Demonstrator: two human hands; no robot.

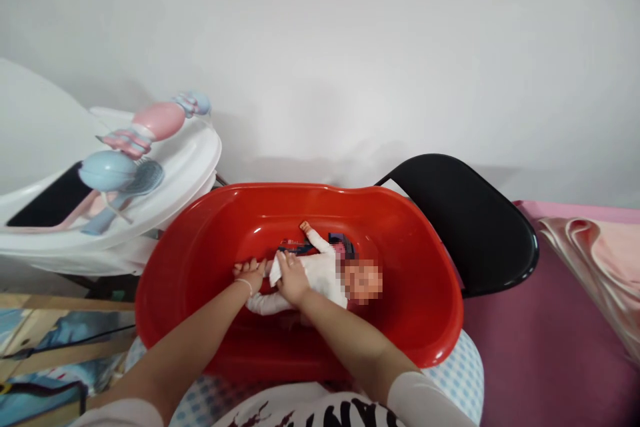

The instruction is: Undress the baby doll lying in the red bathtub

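at the left a pink-and-blue toy [160, 121] lies over a white rounded tub [200, 160]; next comes the red baby bathtub [173, 267]. in it, the left hand [251, 273] is at the baby doll's leg end, fingers bent, and whether they grip i cannot tell. the doll [325, 275] lies along the bathtub's long axis, legs left, head right, so the left hand is nearer the legs. the right hand [294, 279] is laid over its lower body, fingertips on the white clothing [275, 271], closed or not i cannot tell; it is nearer the head. beyond stands a black chair [450, 220].
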